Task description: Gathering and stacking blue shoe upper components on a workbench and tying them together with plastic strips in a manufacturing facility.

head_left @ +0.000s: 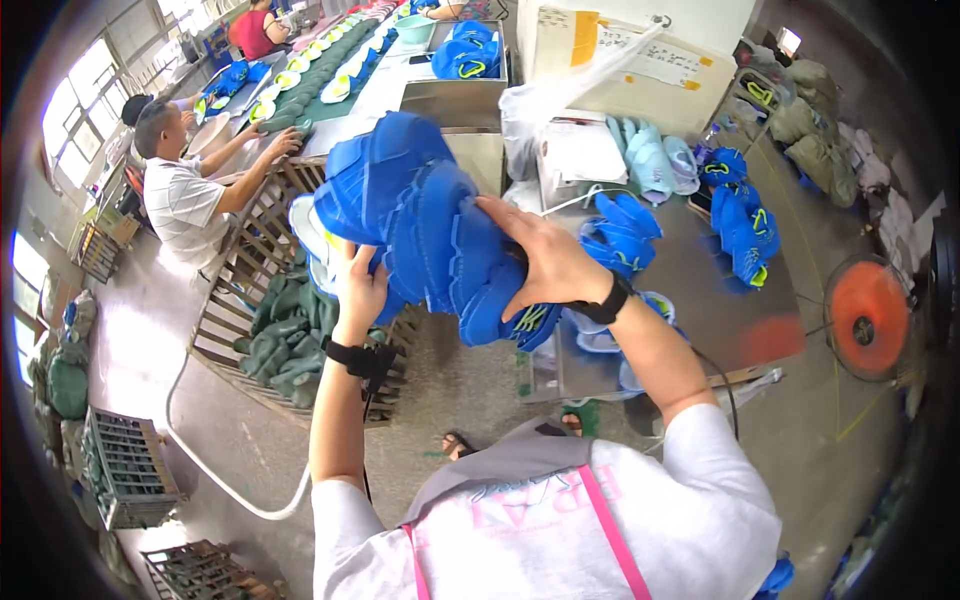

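Observation:
A thick stack of blue shoe uppers (420,215) with yellow-green trim is held up in front of me, above the edge of a steel table (700,300). My left hand (358,285) supports the stack from below on its left side. My right hand (540,258) presses on its right side, fingers spread over the blue pieces. Both wrists wear black bands.
More blue uppers (742,222) and pale blue pieces (652,160) lie on the steel table. A wooden crate (262,330) of green shoe lasts stands to the left. A person in a white striped shirt (185,200) works at a long line. An orange fan (866,316) stands at right.

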### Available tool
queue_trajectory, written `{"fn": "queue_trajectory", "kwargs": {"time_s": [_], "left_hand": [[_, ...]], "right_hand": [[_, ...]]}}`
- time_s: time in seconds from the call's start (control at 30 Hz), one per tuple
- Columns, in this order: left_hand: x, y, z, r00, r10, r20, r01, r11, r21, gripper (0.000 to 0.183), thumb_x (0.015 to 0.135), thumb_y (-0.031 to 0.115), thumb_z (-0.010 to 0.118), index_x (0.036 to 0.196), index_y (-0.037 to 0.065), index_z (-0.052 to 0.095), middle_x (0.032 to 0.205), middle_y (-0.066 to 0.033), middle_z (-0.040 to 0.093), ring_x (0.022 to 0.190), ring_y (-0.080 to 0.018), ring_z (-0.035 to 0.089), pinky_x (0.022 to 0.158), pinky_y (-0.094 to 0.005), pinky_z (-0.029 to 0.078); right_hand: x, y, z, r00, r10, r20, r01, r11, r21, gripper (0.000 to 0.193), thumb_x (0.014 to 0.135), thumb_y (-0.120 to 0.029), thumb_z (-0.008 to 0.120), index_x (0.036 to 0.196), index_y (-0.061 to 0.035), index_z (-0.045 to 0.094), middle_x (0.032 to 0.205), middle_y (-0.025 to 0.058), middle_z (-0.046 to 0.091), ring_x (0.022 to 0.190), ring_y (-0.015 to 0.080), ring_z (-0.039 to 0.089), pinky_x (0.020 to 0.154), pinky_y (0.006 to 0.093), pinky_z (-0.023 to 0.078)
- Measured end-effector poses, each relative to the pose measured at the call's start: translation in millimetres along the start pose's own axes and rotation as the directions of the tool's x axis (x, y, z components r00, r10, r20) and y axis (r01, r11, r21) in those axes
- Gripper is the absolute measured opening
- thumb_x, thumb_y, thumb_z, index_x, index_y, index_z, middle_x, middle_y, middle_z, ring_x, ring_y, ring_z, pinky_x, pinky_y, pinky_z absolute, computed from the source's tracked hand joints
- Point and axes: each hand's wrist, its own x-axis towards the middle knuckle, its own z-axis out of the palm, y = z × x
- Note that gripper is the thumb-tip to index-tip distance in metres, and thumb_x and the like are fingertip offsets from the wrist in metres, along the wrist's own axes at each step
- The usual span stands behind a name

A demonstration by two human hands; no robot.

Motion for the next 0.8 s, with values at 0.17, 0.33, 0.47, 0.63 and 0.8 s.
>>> {"fn": "queue_trajectory", "kwargs": {"time_s": [0.17, 0.33, 0.47, 0.63, 0.8], "left_hand": [[-15, -63, -37, 0.984, -0.163, -0.077, 0.157, 0.985, -0.073, 0.035, 0.064, -0.006, 0.058, 0.099, 0.002, 0.057, 0.117, -0.0201, 0.047, 0.109, -0.0399, 0.045, 0.091, -0.0415, 0.038], [3, -100, -8, 0.99, -0.142, 0.002, 0.142, 0.989, -0.05, 0.028, 0.068, 0.001, 0.062, 0.096, 0.006, 0.059, 0.115, -0.018, 0.048, 0.101, -0.0393, 0.05, 0.081, -0.0409, 0.044], [49, -146, 22, 0.996, -0.072, 0.055, 0.073, 0.997, -0.029, 0.026, 0.068, 0.004, 0.063, 0.093, 0.007, 0.06, 0.11, -0.0165, 0.05, 0.092, -0.0381, 0.054, 0.074, -0.0408, 0.046], [159, -204, 64, 0.991, -0.013, 0.133, 0.008, 0.999, 0.038, 0.029, 0.067, 0.002, 0.062, 0.095, 0.009, 0.06, 0.12, -0.0158, 0.047, 0.104, -0.0376, 0.05, 0.081, -0.0402, 0.045], [306, -276, 88, 0.979, 0.097, 0.177, -0.132, 0.971, 0.2, 0.032, 0.068, 0.001, 0.059, 0.098, 0.009, 0.059, 0.124, -0.0158, 0.044, 0.106, -0.0386, 0.048, 0.082, -0.0406, 0.045]], "right_hand": [[60, -17, 60, 0.999, -0.027, 0.046, 0.025, 0.998, 0.054, 0.117, 0.038, -0.034, 0.085, 0.135, -0.0059, 0.026, 0.134, 0.0195, 0.036, 0.113, 0.0371, 0.045, 0.092, 0.0387, 0.04], [60, 24, 91, 1.0, 0.025, -0.009, -0.025, 0.999, 0.028, 0.118, 0.037, -0.035, 0.085, 0.135, -0.0052, 0.025, 0.136, 0.0189, 0.032, 0.114, 0.0374, 0.045, 0.091, 0.0394, 0.042], [85, 80, 106, 0.997, 0.038, -0.064, -0.033, 0.996, 0.079, 0.12, 0.038, -0.035, 0.085, 0.136, -0.0051, 0.023, 0.136, 0.0186, 0.032, 0.114, 0.0376, 0.044, 0.091, 0.0394, 0.042], [156, 176, 107, 0.974, 0.2, -0.103, -0.172, 0.958, 0.228, 0.123, 0.039, -0.034, 0.086, 0.138, -0.0082, 0.018, 0.137, 0.0182, 0.031, 0.12, 0.0364, 0.038, 0.097, 0.0388, 0.037], [274, 265, 85, 0.959, 0.142, -0.247, -0.053, 0.942, 0.333, 0.122, 0.039, -0.024, 0.087, 0.138, -0.0065, 0.018, 0.136, 0.0161, 0.034, 0.124, 0.0296, 0.037, 0.1, 0.0345, 0.034]]}}
